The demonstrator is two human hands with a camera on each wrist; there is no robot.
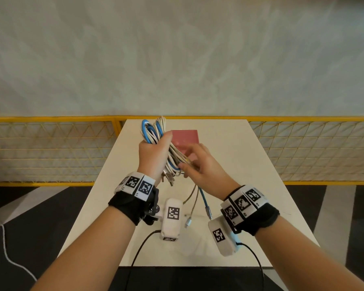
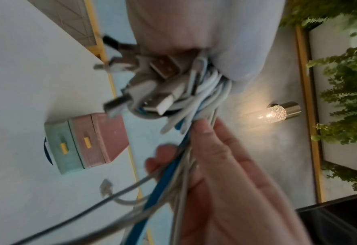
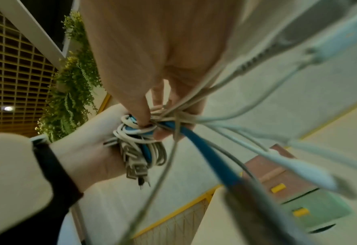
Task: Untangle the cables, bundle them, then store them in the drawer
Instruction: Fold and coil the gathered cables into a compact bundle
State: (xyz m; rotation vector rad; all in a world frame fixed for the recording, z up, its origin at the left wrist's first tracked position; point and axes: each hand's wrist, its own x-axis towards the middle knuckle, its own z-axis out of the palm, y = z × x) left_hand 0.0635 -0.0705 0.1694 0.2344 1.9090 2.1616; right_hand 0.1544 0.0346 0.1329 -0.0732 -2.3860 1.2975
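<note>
In the head view, the left hand (image 1: 153, 156) is gripping a coiled bundle of white and blue cables (image 1: 156, 133) at frame centre, above the white table (image 1: 250, 164). The right hand (image 1: 202, 164) is pinching the loose strands at the bundle's lower end; 3 tails (image 1: 198, 198) are hanging below. A pink drawer box (image 1: 186, 139) is sitting on the table behind the hands.

In the left wrist view, USB plugs (image 2: 164, 66) are sticking out of the bundle at upper centre, and the drawer box (image 2: 85, 142), its pink and green drawers closed, is lying at left.

In the right wrist view, the right hand's fingers (image 3: 139, 106) are pinching the strands at centre, touching the bundle.
</note>
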